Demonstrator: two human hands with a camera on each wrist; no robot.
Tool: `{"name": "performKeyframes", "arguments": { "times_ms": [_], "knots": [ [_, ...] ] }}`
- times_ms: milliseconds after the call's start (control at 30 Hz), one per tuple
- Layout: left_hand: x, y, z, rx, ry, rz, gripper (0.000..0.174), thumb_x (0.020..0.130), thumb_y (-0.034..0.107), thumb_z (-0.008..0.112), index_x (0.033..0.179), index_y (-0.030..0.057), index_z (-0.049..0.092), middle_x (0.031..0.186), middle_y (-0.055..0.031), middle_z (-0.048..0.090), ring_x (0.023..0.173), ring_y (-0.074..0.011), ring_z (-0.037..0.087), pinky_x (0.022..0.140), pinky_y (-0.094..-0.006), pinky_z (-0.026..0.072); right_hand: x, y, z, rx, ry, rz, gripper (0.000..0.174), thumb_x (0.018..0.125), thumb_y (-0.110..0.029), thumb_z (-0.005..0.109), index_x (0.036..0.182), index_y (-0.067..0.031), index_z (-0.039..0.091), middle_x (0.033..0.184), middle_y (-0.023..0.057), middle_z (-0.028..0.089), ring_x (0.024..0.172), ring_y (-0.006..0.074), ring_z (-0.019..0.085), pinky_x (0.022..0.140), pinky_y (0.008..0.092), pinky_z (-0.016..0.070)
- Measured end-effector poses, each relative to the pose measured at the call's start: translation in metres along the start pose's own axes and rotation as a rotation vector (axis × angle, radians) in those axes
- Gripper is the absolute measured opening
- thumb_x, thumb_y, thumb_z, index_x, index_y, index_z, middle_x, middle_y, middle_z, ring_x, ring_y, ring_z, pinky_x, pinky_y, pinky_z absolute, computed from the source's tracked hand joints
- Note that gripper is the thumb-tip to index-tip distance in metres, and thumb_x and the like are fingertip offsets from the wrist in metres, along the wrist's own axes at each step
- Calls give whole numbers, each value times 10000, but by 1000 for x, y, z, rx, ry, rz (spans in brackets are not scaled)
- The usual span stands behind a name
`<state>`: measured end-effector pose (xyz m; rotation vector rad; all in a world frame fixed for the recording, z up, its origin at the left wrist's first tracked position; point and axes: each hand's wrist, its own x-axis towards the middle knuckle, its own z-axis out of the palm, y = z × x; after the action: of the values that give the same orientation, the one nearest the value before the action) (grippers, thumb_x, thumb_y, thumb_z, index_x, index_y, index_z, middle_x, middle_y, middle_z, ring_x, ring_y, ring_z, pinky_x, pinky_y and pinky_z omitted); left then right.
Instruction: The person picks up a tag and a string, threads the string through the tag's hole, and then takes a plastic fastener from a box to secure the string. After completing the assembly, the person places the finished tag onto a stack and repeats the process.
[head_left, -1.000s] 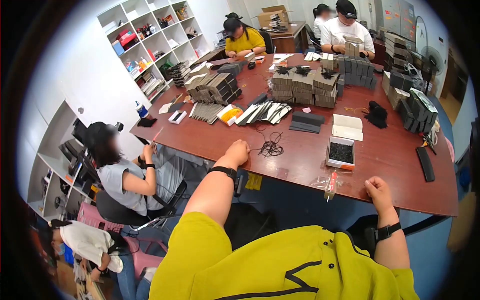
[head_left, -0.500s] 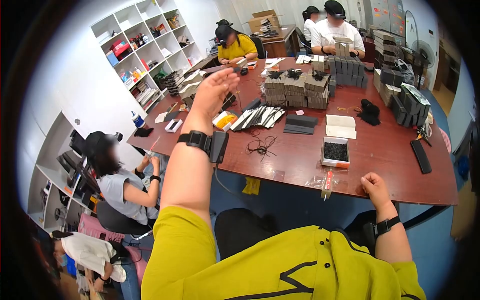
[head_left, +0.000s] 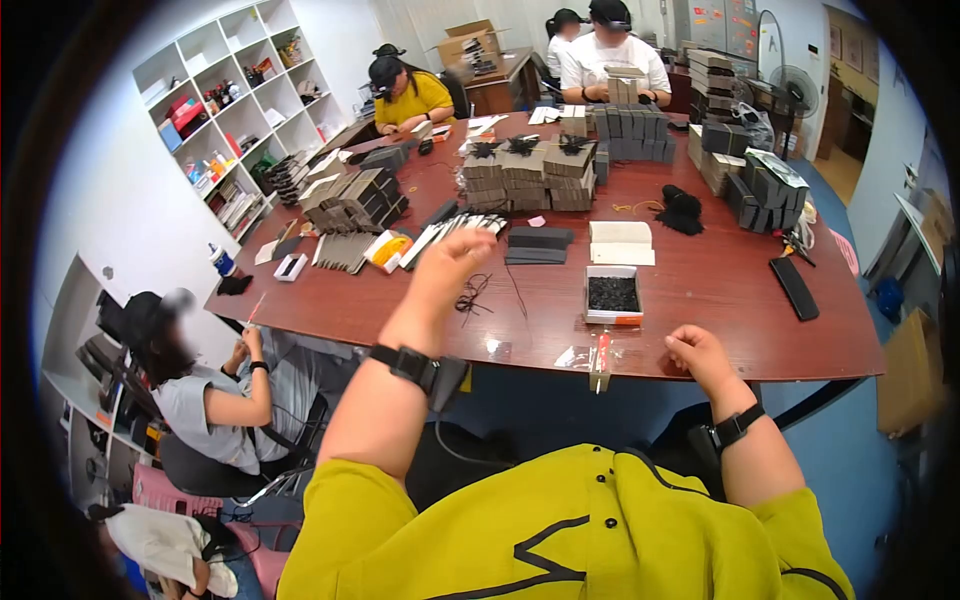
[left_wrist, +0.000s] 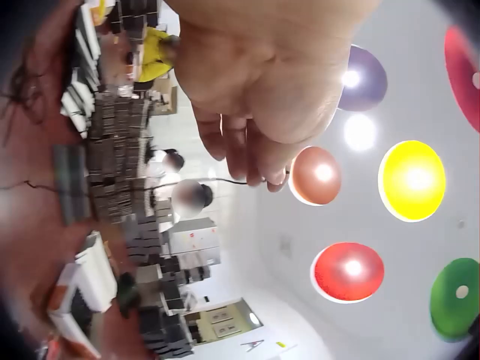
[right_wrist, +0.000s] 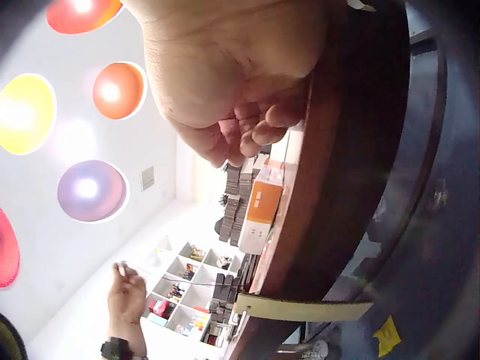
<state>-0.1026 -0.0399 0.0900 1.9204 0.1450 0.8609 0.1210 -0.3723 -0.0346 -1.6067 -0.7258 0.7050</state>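
Observation:
My left hand (head_left: 450,275) is raised over the table. Its fingertips pinch the end of a thin black cord (left_wrist: 214,179), which trails down toward the tabletop. Behind the wrist lies a loose tangle of black cord (head_left: 472,296). Near the table's front edge my right hand (head_left: 700,355) rests with its fingers loosely curled and nothing visible in them. To its left, a small piece wrapped in red and clear film (head_left: 602,350) sticks out over the edge. Just beyond stands an open white box (head_left: 612,318) full of small black bits.
Stacks of grey blocks (head_left: 530,180) stand mid-table, with dark flat pieces (head_left: 540,245) and an open notebook (head_left: 622,243) in front. A black case (head_left: 793,288) lies at right. One person (head_left: 190,385) sits at left; others work at the far side.
My left hand rose from the tabletop beside the cord tangle, went up and forward, then came back lower with a cord strand trailing. My right hand has stayed near the table edge.

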Motion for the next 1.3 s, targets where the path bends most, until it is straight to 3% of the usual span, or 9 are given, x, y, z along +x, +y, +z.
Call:
{"name": "performKeyframes", "arguments": {
  "times_ms": [167, 233, 467, 600, 800, 900, 967, 1067, 1300],
  "knots": [
    [-41, -29, 54, -250, -17, -272, 163, 834, 60, 622, 983, 6, 658, 933, -40, 650, 870, -91, 575, 791, -228, 442, 26, -47, 16, -295, 53, -73, 126, 824, -177, 636, 867, -59, 628, 716, 33, 570, 626, 146, 592, 584, 268, 485],
    [-48, -31, 76, -369, -25, -357, 185, 840, 56, 619, 1009, -12, 645, 920, -57, 658, 892, -108, 586, 806, -229, 443, 50, -56, 24, -788, 75, -335, 138, 778, -195, 663, 840, -73, 676, 815, 75, 602, 772, 224, 607, 705, 319, 492],
    [-55, -29, 106, -326, -51, -358, 162, 827, 43, 624, 979, -10, 602, 816, -19, 617, 750, -73, 544, 693, -218, 441, 101, -58, 56, -1339, 44, -215, 166, 692, -237, 706, 814, -125, 721, 925, 95, 614, 994, 280, 541, 858, 378, 453],
    [-63, -32, 105, -260, -62, -388, 140, 825, 50, 628, 948, -13, 603, 818, -14, 609, 750, -72, 542, 684, -210, 441, 108, -53, 56, -1323, 44, -238, 147, 707, -233, 694, 801, -123, 723, 916, 104, 622, 969, 293, 553, 849, 385, 453],
    [-64, -21, 108, -125, -28, -495, 126, 826, 90, 639, 909, -2, 621, 824, -16, 620, 748, -76, 551, 682, -220, 457, 106, -51, 50, -992, 62, -266, 173, 780, -224, 634, 850, -87, 714, 888, 128, 643, 852, 277, 611, 788, 372, 470],
    [-56, -21, 114, -161, -8, -578, 137, 825, 104, 641, 911, -1, 623, 834, -21, 618, 746, -91, 555, 692, -222, 463, 104, -51, 50, -627, 90, -79, 162, 806, -150, 631, 887, -24, 694, 877, 129, 652, 783, 239, 624, 716, 335, 483],
    [-51, -36, 123, -231, -12, -466, 124, 817, 70, 647, 916, 4, 610, 809, -11, 602, 730, -64, 525, 653, -217, 447, 103, -44, 54, 108, 23, 25, 175, 829, -65, 619, 965, 40, 648, 874, 113, 651, 755, 173, 617, 678, 266, 489],
    [-41, -46, 136, -372, 18, -438, 168, 804, 42, 651, 946, 4, 571, 834, -24, 594, 740, -72, 530, 656, -215, 449, 85, -53, 66, 364, 84, 65, 200, 839, -12, 599, 1024, 63, 606, 875, 87, 640, 766, 128, 600, 682, 223, 491],
    [-37, -28, 152, -369, -10, -473, 279, 780, 11, 658, 1003, 11, 490, 860, -42, 584, 767, -95, 547, 679, -222, 457, 56, -66, 84, 367, 124, -112, 164, 838, -27, 605, 993, 24, 623, 875, 68, 649, 770, 111, 597, 700, 227, 493]
  ]
}}
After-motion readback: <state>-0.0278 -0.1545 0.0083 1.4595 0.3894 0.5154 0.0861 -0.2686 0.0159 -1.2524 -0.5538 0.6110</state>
